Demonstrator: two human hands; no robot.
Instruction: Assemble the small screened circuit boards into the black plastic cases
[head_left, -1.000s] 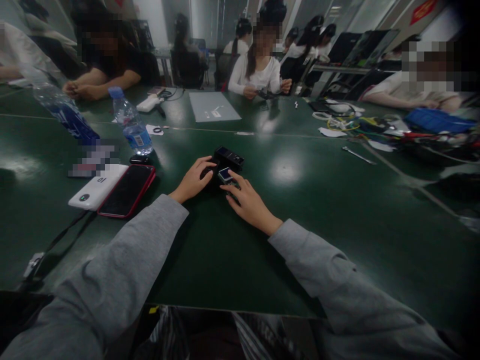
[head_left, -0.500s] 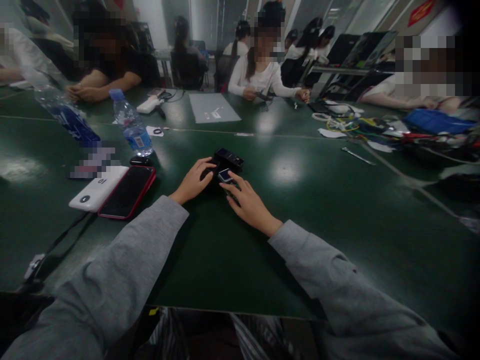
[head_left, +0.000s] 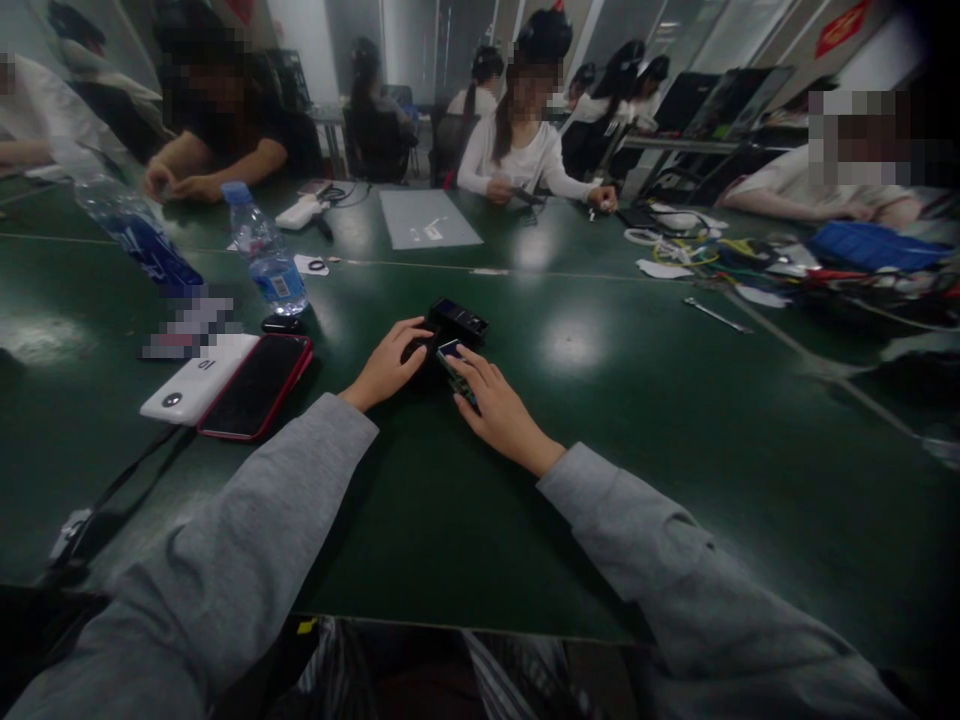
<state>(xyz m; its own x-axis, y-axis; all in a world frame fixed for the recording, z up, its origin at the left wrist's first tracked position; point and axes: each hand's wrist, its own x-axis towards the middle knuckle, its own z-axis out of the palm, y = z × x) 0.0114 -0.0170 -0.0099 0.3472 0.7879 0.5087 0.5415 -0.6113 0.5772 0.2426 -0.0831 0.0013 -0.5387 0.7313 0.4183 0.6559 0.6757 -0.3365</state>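
Right hand, its grip unclear, lies over the board, likely light, stiff and fragile, so best held by its edges.

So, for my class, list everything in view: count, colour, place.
Table: 1, green, across the view
Circuit board with screen: 1, green, centre
Boxy device: 1, black, beyond board
Dark item: 1, black, left of board, partly hidden
Phone: 1, black, red edge, left
Slab: 1, white, beside phone
Bottles: 2, clear with blue, left
Sheet: 1, grey, far side
Wrench: 1, silver, right
Cables: many, mixed, far right
Bulky item: 1, blue, far right
People: several, mixed clothing, background
Sleeves: 2, grey, foreground
Left grip: 1, bare, at dark item
Right grip: 1, bare, on board
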